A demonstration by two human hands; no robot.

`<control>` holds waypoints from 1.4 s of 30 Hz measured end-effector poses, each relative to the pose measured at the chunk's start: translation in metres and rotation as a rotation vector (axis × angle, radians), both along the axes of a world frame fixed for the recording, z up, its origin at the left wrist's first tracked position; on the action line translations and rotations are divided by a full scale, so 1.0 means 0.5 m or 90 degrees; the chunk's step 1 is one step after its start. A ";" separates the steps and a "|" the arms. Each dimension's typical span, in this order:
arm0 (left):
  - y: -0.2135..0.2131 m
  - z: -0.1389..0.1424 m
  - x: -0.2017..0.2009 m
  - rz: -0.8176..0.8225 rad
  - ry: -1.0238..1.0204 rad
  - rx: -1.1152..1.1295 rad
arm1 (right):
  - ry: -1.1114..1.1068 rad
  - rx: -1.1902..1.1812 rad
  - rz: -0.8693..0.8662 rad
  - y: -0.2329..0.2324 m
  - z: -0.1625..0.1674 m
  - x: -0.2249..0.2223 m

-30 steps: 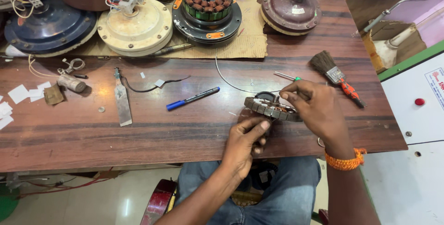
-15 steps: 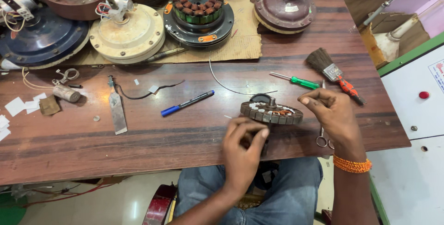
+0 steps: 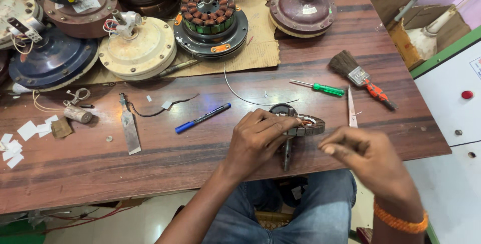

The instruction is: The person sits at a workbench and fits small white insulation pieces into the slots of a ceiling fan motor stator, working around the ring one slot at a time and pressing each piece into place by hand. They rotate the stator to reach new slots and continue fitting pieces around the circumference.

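**A:** From the head camera, what is each hand doing?

**B:** The left hand [image 3: 258,141] is closed over a round stator core [image 3: 305,123], a ring with copper-coloured slots lying on the wooden bench [image 3: 100,174] near its front edge, with a metal shaft [image 3: 286,156] poking out toward six o'clock. The right hand [image 3: 371,161] hangs just off the core at about four o'clock, fingers pinched narrow. Whether anything thin sits between them, I cannot tell.

**B:** How far along does it look?

**A:** By my judgement, midway. The core is out of any housing and bare on the bench, so stripping seems done; refitting is left. No cover is on it.

**B:** And around it?

**A:** At one o'clock from the core lie a green screwdriver [image 3: 325,89] and a paintbrush [image 3: 358,76]. At nine o'clock, a blue marker [image 3: 203,118], farther on a flat scraper [image 3: 129,128]. At twelve o'clock, another wound stator [image 3: 210,18] stands on cardboard [image 3: 260,53], a cream motor housing [image 3: 138,48] at eleven, a maroon one [image 3: 302,9] beside it.
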State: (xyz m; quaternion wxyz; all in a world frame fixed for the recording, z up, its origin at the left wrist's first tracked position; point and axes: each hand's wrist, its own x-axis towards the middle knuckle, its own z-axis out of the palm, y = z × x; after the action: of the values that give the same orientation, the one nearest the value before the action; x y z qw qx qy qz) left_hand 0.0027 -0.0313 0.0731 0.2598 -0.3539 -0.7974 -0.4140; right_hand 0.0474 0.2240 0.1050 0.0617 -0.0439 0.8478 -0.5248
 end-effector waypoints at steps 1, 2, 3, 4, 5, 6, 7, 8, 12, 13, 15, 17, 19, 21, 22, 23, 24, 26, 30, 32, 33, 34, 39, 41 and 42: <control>-0.002 -0.004 0.000 -0.004 0.002 -0.005 | -0.004 0.028 0.008 -0.013 -0.005 0.008; -0.004 -0.007 0.000 -0.008 0.004 -0.009 | -0.006 0.057 0.017 -0.027 -0.011 0.014; -0.005 -0.009 0.000 -0.007 0.010 -0.006 | 0.025 0.100 0.032 -0.042 -0.020 0.018; -0.007 -0.010 -0.001 -0.007 0.016 -0.004 | 0.057 0.142 0.047 -0.059 -0.032 0.021; -0.008 -0.011 -0.002 -0.006 0.023 -0.003 | 0.090 0.184 0.062 -0.074 -0.044 0.023; -0.011 -0.010 -0.007 -0.017 0.034 -0.023 | 0.152 0.217 0.068 -0.087 -0.058 0.023; -0.015 -0.007 -0.015 -0.028 0.045 -0.044 | 0.214 0.249 0.074 -0.102 -0.074 0.018; -0.019 -0.004 -0.023 -0.041 0.056 -0.065 | 0.276 0.281 0.079 -0.114 -0.091 0.014; -0.032 0.007 -0.036 -0.026 0.111 -0.104 | 0.292 0.199 0.072 -0.142 -0.143 0.011; -0.036 0.009 -0.032 -0.017 0.139 -0.122 | 0.279 0.153 0.069 -0.146 -0.151 0.011; -0.044 0.008 -0.019 -0.018 0.217 -0.147 | 0.257 0.120 0.062 -0.145 -0.156 0.013; -0.051 0.002 -0.002 -0.044 0.316 -0.159 | 0.237 0.146 0.049 -0.140 -0.149 0.018; -0.068 -0.007 0.001 -0.047 0.320 -0.215 | 0.235 0.090 0.071 -0.125 -0.128 0.034; -0.076 -0.022 -0.001 -0.066 0.298 -0.232 | 0.250 0.087 0.082 -0.111 -0.101 0.048; -0.078 -0.030 -0.003 -0.083 0.275 -0.222 | 0.268 0.112 0.081 -0.102 -0.084 0.049; -0.079 -0.038 -0.002 -0.100 0.252 -0.211 | 0.284 0.137 0.080 -0.098 -0.068 0.050; -0.074 -0.047 0.000 -0.095 0.183 -0.155 | 0.270 0.155 0.057 -0.097 -0.053 0.050; -0.048 -0.065 0.006 -0.084 0.052 -0.041 | 0.247 0.190 0.010 -0.097 -0.023 0.039; 0.002 -0.093 0.043 -0.039 -0.212 0.253 | 0.315 0.260 0.006 -0.117 0.017 -0.021; 0.024 -0.101 0.054 -0.015 -0.405 0.358 | 0.310 0.297 -0.001 -0.128 0.025 -0.056; 0.034 -0.103 0.056 -0.024 -0.470 0.410 | 0.306 0.273 0.006 -0.129 0.028 -0.071; 0.042 -0.105 0.058 -0.032 -0.535 0.463 | 0.301 0.249 0.015 -0.129 0.029 -0.085; 0.063 -0.106 0.054 0.004 -0.650 0.566 | 0.108 0.187 0.003 -0.094 0.004 -0.153; 0.071 -0.102 0.046 0.019 -0.674 0.605 | 0.001 0.109 -0.019 -0.072 -0.023 -0.175; 0.076 -0.098 0.044 0.023 -0.681 0.606 | 0.015 0.096 -0.008 -0.058 -0.036 -0.179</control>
State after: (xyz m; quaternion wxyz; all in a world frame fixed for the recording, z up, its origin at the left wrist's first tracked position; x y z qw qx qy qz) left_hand 0.0249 0.0067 0.0240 -0.0336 0.0623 -0.5541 -0.8294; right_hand -0.0419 0.1951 0.0869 0.0514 -0.0398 0.8860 -0.4591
